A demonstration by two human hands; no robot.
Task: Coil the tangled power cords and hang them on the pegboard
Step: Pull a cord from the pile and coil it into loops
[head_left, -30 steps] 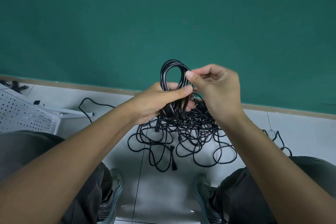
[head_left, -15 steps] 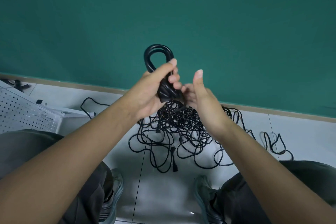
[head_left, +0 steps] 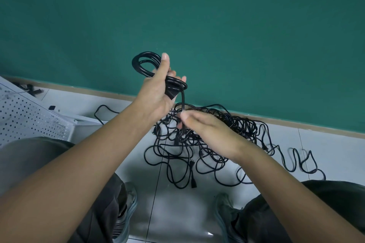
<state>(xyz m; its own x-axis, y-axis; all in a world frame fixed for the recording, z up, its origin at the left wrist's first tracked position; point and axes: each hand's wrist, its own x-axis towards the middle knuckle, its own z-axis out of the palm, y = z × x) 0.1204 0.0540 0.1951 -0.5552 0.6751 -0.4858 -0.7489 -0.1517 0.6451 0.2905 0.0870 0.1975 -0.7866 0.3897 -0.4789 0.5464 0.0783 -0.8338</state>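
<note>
- The left hand [head_left: 156, 92] is raised in front of the wall, its fingers curled round a coiled black power cord [head_left: 147, 65]; the thumb stands straight up along the coil's loops.
- The coil's loops stick out up and to the left of the fist, and one strand drops straight down from it.
- The right hand [head_left: 209, 132] sits lower, just below the left, pinching that hanging strand [head_left: 183, 102] between thumb and fingertips; the other fingers lie fairly straight.
- Under both hands a tangled pile of black cords [head_left: 217, 140] lies on the pale tiled floor [head_left: 335, 154], touching the base of the wall, with loose loops trailing off to the right and a plug end [head_left: 192, 175] lying near the front.
- A dark green wall [head_left: 237, 25] with a tan baseboard fills the upper part of the view.
- A white pegboard [head_left: 25, 116] lies at the left, well apart from the pile.
- The person's knees and shoes frame the bottom.
</note>
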